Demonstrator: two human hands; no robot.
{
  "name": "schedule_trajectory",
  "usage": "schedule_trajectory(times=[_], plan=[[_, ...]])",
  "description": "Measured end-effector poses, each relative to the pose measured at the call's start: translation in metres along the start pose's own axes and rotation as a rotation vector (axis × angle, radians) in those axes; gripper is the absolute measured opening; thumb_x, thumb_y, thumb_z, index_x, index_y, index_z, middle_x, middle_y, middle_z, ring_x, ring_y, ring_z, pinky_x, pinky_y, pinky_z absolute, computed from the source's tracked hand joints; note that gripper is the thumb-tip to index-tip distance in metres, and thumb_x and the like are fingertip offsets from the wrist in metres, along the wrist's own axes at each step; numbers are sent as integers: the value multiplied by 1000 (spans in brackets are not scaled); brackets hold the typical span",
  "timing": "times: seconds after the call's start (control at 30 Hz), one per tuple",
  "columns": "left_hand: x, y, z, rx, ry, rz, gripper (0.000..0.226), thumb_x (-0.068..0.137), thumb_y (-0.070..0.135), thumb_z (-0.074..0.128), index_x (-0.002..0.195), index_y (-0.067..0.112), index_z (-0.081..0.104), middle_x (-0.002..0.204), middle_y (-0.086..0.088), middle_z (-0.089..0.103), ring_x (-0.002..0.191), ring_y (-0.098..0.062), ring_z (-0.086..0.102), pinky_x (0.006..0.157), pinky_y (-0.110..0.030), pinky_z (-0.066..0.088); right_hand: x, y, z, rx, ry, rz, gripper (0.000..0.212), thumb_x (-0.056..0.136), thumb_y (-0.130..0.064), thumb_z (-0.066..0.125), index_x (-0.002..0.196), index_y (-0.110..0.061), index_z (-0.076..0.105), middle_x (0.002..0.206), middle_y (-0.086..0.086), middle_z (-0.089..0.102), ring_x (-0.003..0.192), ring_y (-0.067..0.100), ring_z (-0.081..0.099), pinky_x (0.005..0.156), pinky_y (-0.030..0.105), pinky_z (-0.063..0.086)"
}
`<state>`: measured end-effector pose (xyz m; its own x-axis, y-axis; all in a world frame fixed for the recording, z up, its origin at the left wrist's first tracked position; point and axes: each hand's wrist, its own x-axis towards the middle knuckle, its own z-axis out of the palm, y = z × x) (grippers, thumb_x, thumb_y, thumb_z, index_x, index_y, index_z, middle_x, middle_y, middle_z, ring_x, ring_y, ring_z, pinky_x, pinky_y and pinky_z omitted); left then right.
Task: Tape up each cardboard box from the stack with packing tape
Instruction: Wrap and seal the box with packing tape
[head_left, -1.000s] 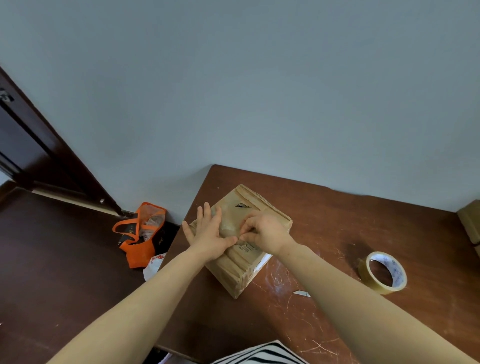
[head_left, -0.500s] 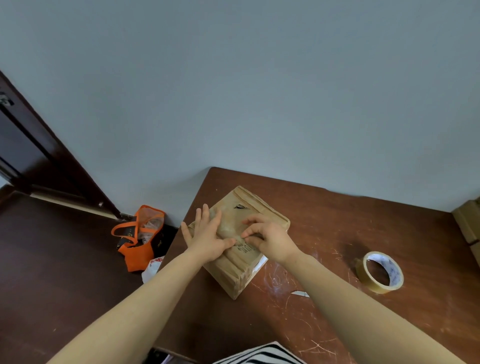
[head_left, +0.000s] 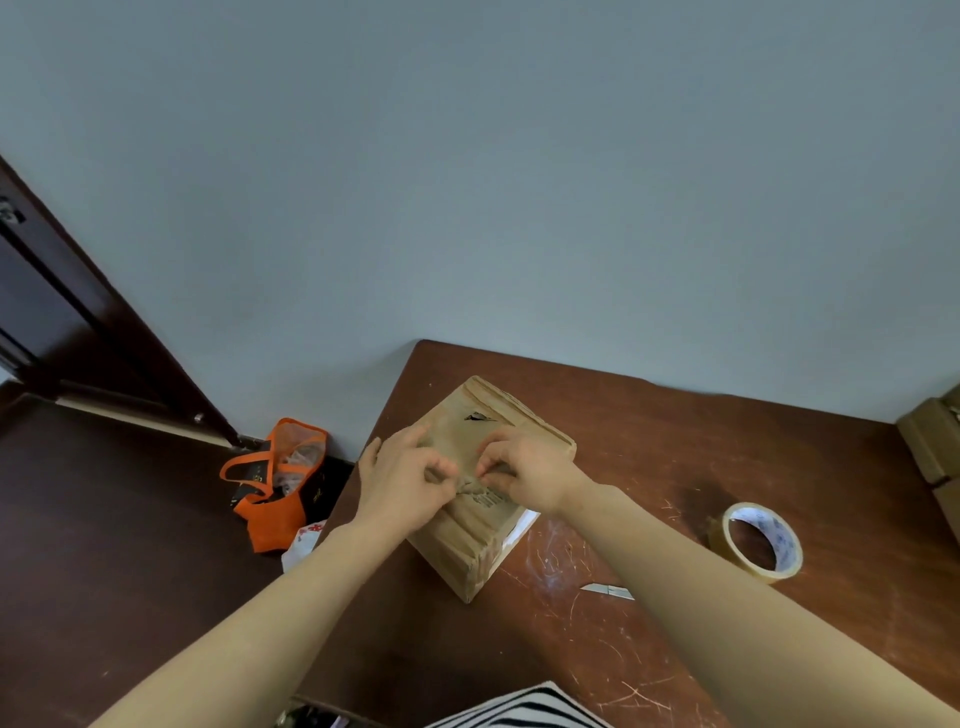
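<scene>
The cardboard box (head_left: 470, 543) sits at the table's (head_left: 675, 447) 10 o'clock corner, where the left hand (head_left: 410, 480) and right hand (head_left: 532, 478), fingers curled, pinch a crumpled strip of tape (head_left: 470, 486) on its top, probably to straighten it, with the tape roll (head_left: 761, 540) parked at 4 o'clock within reach.

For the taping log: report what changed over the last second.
The left hand, earlier flat with fingers spread on the brown cardboard box, has curled and now pinches a crumpled strip on its top beside the right hand, which keeps pinching there. Box and tan tape roll stayed put.
</scene>
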<state>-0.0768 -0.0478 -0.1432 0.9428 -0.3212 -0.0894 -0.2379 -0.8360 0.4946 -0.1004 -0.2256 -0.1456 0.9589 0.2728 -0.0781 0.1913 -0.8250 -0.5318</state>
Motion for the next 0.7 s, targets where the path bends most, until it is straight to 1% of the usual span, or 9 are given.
schedule_trajectory(times=[0.03, 0.1, 0.13, 0.17, 0.27, 0.4, 0.5, 0.6, 0.7], plan=[[-1, 0, 0, -2, -9, 10, 14, 83, 30, 70, 96, 31, 74, 152, 5, 35, 139, -11, 29, 117, -37, 10, 2, -2, -1, -32, -27, -17, 19, 92, -16, 59, 107, -10, 69, 119, 5, 57, 110, 19, 50, 76, 14, 33], [-2, -1, 0, -72, -45, -7, 18, 81, 28, 74, 99, 26, 75, 150, 4, 38, 137, -13, 34, 113, -34, 21, 6, -7, 0, -97, -82, -30, 19, 92, -18, 59, 108, -15, 69, 118, 6, 55, 111, 18, 48, 86, 26, 40], [-2, -2, 0, -112, -66, -21, 20, 80, 27, 75, 100, 23, 74, 150, 4, 38, 137, -14, 35, 111, -31, 24, 9, -9, 0, -126, -106, -32, 19, 92, -19, 59, 108, -16, 69, 118, 5, 55, 111, 19, 47, 88, 31, 42], [-1, -3, -1, -137, -85, -29, 22, 79, 26, 76, 101, 21, 73, 150, 5, 38, 137, -14, 34, 109, -30, 25, 10, -11, 0, -152, -123, -36, 19, 92, -19, 59, 108, -17, 69, 118, 5, 54, 112, 19, 47, 87, 33, 44], [-1, -4, -3, -160, -120, -27, 23, 78, 24, 78, 100, 20, 72, 151, 4, 37, 138, -15, 33, 109, -29, 25, 16, -18, -2, -242, -150, -60, 18, 92, -17, 58, 107, -15, 69, 116, 4, 54, 110, 20, 47, 83, 31, 44], [-2, -5, -2, -163, -125, -23, 22, 77, 22, 78, 98, 18, 72, 151, 3, 36, 139, -16, 32, 110, -29, 24, 23, -28, -3, -411, -224, -121, 19, 94, -16, 54, 106, -9, 66, 113, 7, 52, 106, 24, 49, 83, 35, 45], [-3, -4, -2, -165, -127, -25, 21, 78, 21, 78, 98, 16, 72, 151, 2, 36, 139, -17, 31, 110, -28, 23, 29, -31, -4, -505, -266, -193, 17, 94, -17, 52, 100, -9, 66, 99, 4, 48, 100, 23, 50, 82, 35, 45], [-2, -5, -2, -177, -133, -31, 20, 79, 21, 77, 97, 17, 72, 151, 2, 36, 139, -17, 31, 110, -30, 24, 32, -29, -6, -490, -296, -232, 15, 92, -11, 53, 98, -6, 65, 95, 1, 43, 91, 21, 46, 80, 34, 43], [-1, -5, -1, -195, -144, -35, 21, 78, 20, 77, 98, 18, 73, 151, 2, 36, 139, -17, 31, 110, -29, 22, 31, -22, -9, -373, -286, -223, 11, 92, -11, 55, 98, -6, 62, 92, 0, 42, 86, 16, 40, 76, 30, 38]])
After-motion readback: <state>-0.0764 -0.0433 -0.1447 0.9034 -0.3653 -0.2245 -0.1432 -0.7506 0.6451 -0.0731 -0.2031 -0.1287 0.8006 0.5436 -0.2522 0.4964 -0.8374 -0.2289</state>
